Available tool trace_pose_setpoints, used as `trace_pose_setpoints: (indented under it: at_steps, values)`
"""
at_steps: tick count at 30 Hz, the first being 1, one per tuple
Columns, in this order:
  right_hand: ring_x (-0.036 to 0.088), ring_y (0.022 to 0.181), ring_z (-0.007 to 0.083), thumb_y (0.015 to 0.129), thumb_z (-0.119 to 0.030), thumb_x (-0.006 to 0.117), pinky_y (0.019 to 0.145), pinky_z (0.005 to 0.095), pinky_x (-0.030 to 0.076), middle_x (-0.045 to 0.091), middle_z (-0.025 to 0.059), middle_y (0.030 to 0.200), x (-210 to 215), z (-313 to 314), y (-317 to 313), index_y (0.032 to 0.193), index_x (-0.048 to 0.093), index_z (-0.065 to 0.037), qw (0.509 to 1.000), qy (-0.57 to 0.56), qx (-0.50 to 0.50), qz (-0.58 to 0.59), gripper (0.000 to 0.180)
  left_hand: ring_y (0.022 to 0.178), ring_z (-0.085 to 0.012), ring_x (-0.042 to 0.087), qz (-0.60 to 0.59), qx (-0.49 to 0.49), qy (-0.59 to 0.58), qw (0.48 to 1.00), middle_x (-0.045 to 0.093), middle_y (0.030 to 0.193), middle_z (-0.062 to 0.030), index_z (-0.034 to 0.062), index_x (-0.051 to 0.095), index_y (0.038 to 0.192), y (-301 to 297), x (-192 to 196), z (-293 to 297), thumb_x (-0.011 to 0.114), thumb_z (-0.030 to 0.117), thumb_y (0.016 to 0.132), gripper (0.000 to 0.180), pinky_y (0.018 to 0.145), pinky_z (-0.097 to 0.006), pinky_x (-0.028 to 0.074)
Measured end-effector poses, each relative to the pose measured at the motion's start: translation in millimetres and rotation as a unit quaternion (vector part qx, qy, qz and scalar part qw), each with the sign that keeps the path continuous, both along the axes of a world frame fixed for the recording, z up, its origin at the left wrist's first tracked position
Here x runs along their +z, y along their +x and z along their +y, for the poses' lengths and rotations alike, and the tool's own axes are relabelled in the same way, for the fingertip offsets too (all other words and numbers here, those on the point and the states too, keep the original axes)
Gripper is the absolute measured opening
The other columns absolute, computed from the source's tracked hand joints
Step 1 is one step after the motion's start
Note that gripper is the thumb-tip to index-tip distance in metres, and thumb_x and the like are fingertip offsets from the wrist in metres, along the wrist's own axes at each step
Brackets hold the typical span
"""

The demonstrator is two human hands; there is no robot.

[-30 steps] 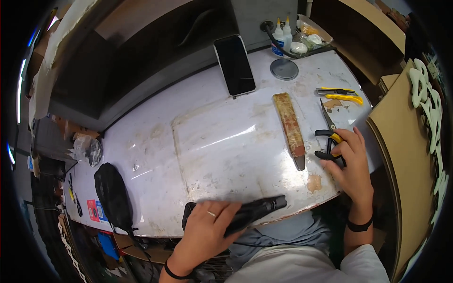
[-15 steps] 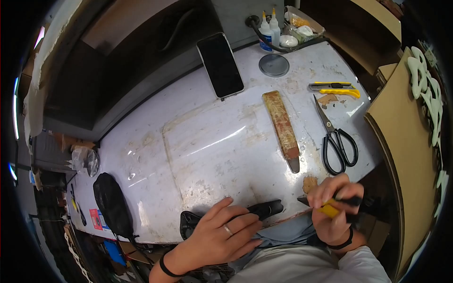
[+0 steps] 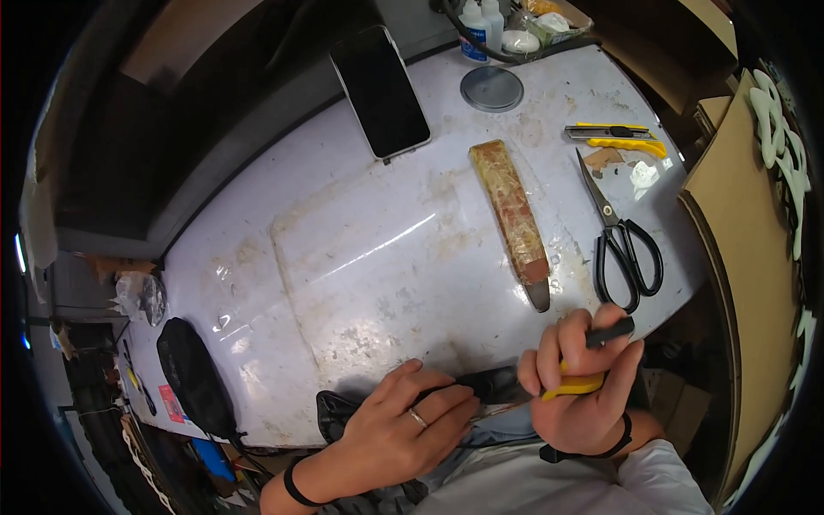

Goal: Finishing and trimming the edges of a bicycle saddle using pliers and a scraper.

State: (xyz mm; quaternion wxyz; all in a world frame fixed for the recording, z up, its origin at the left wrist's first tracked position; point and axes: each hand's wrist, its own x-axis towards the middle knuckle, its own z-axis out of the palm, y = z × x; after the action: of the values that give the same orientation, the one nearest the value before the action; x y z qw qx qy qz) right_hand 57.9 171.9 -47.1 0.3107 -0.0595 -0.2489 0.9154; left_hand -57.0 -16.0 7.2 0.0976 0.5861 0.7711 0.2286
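Note:
Along the near table edge, my left hand (image 3: 403,425) lies over a black, leather-like item (image 3: 493,384) and holds it down. One end of the item shows left of my hand, the other to the right; its middle is covered by my fingers. Just right of it, my right hand (image 3: 584,378) is closed around a tool with a yellow-and-black handle (image 3: 573,386). The tool's working end is hidden, so its exact kind is unclear. A black cylindrical end (image 3: 610,333) sticks out between thumb and fingers.
Ahead of my right hand lie black-handled scissors (image 3: 620,249), a tape-wrapped blade (image 3: 512,219) and a yellow utility knife (image 3: 618,136). Farther back are a phone (image 3: 380,93), a round grey lid (image 3: 492,88) and glue bottles (image 3: 477,34). A black pouch (image 3: 196,373) sits at left; cardboard (image 3: 747,232) stands at right.
My right hand has moved left, closer to the black item, and turned the tool so its black end points up. My left hand stays on the item. The view has shifted slightly.

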Motion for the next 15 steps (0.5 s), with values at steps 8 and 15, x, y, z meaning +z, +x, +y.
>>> trace_pose_setpoints:
  at_steps: [8, 15]
  values:
    - [0.059, 0.071, 0.0269, 0.108, -0.070, 0.052, 0.067, 0.0465, 0.051, 0.065, 0.0156, 0.095, 3, 34, 5, 0.138, 0.055, -0.003, 0.940, 0.177, 0.264, 0.125, 0.073, 0.122, -0.0223, 0.069, -0.019, -0.029, -0.037, 0.999, 0.076, 0.126, 0.0073, 0.0206, 0.085, 0.111, 0, 6, -7, 0.084, 0.015, 0.081, 0.030, 0.120, -0.055, 0.045]
    - [0.056, 0.067, 0.0220, 0.111, -0.071, 0.037, 0.059, 0.0411, 0.048, 0.063, 0.0144, 0.102, 6, 6, 7, 0.146, 0.043, -0.014, 0.979, 0.186, -0.059, 0.059, 0.067, 0.127, -0.0275, 0.071, -0.020, -0.054, -0.011, 0.998, 0.077, 0.130, 0.0047, 0.0187, 0.085, 0.112, 0, 1, -11, 0.076, 0.017, 0.084, 0.029, 0.123, -0.053, 0.045]
